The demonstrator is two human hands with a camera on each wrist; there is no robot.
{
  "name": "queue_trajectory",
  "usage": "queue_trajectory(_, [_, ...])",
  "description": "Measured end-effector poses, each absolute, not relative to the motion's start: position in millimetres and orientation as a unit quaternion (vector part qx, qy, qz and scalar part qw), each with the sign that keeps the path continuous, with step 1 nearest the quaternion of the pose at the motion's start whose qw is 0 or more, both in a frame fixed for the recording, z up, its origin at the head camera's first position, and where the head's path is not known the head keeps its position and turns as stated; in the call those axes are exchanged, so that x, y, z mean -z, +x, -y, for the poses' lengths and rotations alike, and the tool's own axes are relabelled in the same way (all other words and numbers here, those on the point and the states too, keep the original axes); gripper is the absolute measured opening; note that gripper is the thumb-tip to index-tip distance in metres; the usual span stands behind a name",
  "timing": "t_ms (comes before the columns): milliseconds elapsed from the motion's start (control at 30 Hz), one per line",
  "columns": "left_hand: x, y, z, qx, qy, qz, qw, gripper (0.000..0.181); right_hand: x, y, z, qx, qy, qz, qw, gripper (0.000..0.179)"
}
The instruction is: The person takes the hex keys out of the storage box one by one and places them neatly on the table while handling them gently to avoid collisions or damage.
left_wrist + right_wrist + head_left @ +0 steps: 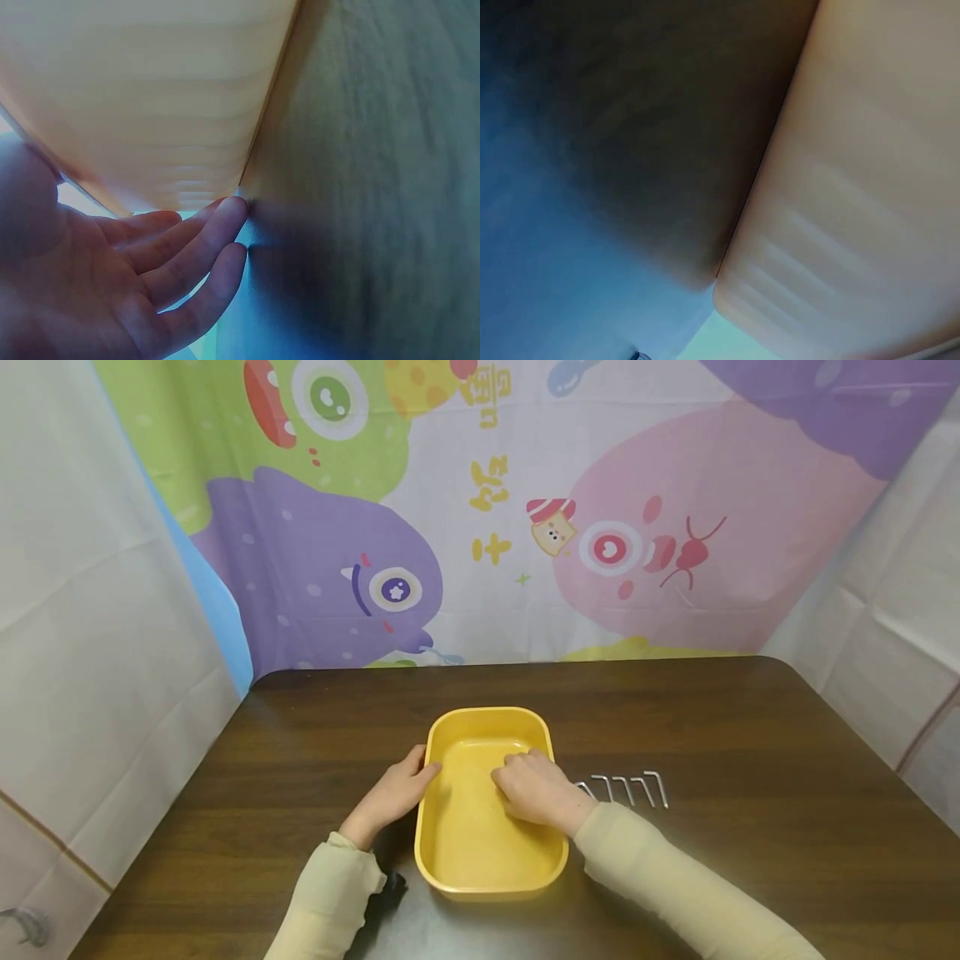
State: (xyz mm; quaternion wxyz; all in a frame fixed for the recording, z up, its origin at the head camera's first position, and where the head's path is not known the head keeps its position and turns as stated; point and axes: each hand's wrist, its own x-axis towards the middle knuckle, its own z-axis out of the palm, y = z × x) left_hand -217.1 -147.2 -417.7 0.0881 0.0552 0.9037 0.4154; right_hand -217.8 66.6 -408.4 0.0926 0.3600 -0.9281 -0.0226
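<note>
A yellow plastic basin [457,852] stands on the table. My left hand [393,793] holds its left rim, with the thumb over the edge. In the left wrist view, the fingers [196,259] of that hand lie along the outer wall, with their tips close to the tabletop. My right hand [536,789] reaches over the right rim into the basin, its fingers bent. What may be in its grasp is hidden. Several L-shaped metal hex keys [662,787] lie side by side to the right of the basin. The right wrist view shows the basin's outer wall [855,187] but not the hand.
The dark wooden table [750,727] reaches back to a cartoon-printed curtain [495,610]. Pale sheets hang at both sides. A small black thing [393,885] shows by the left sleeve.
</note>
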Motion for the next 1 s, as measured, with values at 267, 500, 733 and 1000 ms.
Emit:
queue_trajectory(267, [417.5, -216.3, 147.0, -0.413, 0.058, -0.905, 0.086, 0.043, 407.8, -216.0, -66.2, 0.014, 0.339, 0.937, 0.082, 0.01])
queue_trajectory(500, [418.1, -216.2, 146.8, -0.412, 0.057, -0.906, 0.084, 0.042, 408.0, -216.6, -67.8, -0.007, 0.343, 0.935, 0.087, 0.014])
queue_trajectory(733, [419.0, -216.5, 146.0, -0.418, 0.056, -0.903, 0.083, 0.041, 408.1, -218.1, -69.9, -0.054, 0.354, 0.929, 0.097, 0.018])
queue_trajectory(1000, [417.3, -216.5, 147.7, -0.418, 0.054, -0.903, 0.084, 0.043, 400.6, -218.2, -75.4, -0.096, 0.373, 0.91, 0.155, 0.01])
